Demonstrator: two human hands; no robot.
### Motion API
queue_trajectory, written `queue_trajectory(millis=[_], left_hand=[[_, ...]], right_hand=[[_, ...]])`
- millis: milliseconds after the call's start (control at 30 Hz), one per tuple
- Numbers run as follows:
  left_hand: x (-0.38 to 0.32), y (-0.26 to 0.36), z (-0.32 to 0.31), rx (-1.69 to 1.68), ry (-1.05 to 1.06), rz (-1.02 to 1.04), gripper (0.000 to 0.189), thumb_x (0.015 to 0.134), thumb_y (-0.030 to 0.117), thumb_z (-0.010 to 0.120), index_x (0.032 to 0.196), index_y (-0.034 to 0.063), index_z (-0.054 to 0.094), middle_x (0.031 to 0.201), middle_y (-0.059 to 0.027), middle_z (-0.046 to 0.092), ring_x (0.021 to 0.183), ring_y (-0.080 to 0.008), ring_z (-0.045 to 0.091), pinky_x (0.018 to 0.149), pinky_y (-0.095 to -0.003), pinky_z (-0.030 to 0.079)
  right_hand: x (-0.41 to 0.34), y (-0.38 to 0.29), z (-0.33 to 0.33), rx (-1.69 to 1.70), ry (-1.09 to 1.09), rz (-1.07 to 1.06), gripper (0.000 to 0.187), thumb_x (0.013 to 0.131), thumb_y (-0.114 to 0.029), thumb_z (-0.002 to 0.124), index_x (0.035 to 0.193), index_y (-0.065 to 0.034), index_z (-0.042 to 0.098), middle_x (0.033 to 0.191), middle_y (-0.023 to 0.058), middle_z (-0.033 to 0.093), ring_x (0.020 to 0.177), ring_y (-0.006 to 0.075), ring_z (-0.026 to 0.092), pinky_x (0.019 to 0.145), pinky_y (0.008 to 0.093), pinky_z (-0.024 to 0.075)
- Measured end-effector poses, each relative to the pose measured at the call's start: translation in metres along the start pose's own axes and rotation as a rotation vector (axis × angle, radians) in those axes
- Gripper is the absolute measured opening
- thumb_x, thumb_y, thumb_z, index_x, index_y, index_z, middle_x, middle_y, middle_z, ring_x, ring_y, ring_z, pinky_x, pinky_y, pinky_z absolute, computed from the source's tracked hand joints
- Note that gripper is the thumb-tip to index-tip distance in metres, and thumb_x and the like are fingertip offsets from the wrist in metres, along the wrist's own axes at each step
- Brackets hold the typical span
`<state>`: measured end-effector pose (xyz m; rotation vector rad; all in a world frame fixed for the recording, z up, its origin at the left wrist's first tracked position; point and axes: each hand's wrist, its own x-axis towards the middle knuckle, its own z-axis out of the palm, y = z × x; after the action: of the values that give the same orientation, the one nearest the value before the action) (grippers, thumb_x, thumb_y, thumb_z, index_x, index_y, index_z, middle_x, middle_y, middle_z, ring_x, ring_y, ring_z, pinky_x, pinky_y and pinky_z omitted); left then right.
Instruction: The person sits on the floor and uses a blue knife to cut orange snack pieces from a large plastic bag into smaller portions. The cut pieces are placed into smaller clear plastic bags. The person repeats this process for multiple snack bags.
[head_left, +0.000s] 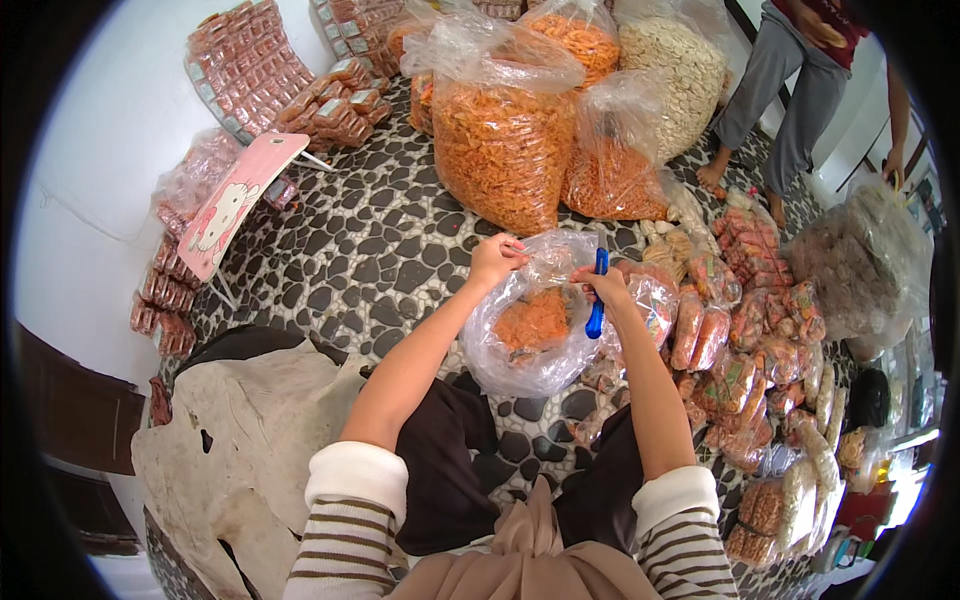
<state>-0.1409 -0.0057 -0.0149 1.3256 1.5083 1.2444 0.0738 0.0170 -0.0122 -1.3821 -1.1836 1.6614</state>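
Note:
My left hand (495, 260) pinches the edge of a clear plastic piece (553, 262) at the far side of an open plastic bag. In my right hand (611, 289) is a blue snap-off cutter knife (597, 300), its blade pointing away from me. The same hand's fingertips meet the clear plastic on its right side; whether they grip it is hard to tell. Below both hands the large clear bag (487, 352) stands on the floor between my knees, its mouth spread wide. Orange snack pieces (532, 321) lie inside it.
Beyond stand tall bags of orange crackers (499, 142) and pale round crackers (667, 82). Packed snacks (739, 375) crowd the right. A pink folding table (244, 199) and stacked packs (244, 67) are left, beside a pale sack (255, 427). A person (787, 90) stands at upper right.

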Motion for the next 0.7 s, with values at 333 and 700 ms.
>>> queue_trajectory(millis=[333, 700], left_hand=[[0.004, -0.011, 0.005, 0.143, -0.414, -0.048, 0.015, 0.070, 0.003, 0.064, 0.084, -0.0010, 0.060, 0.076, -0.0073, 0.064, 0.069, -0.0112, 0.060, 0.059, -0.0234, 0.049], [-0.024, 0.019, 0.176, 0.353, -0.930, 0.279, 0.011, 0.070, 0.006, 0.065, 0.081, 0.0044, 0.063, 0.077, -0.0050, 0.065, 0.067, -0.0128, 0.060, 0.061, -0.0270, 0.047]], right_hand=[[-0.023, 0.005, -0.079, -0.148, 0.262, -0.067, 0.014, 0.073, -0.013, 0.056, 0.083, -0.0028, 0.058, 0.068, 0.0038, 0.056, 0.053, 0.0114, 0.052, 0.041, 0.0224, 0.0370], [-0.175, 0.075, -0.236, -0.260, 0.565, 0.000, 0.010, 0.079, -0.012, 0.050, 0.084, -0.0052, 0.055, 0.069, 0.0038, 0.057, 0.046, 0.0095, 0.048, 0.038, 0.0218, 0.0340]])
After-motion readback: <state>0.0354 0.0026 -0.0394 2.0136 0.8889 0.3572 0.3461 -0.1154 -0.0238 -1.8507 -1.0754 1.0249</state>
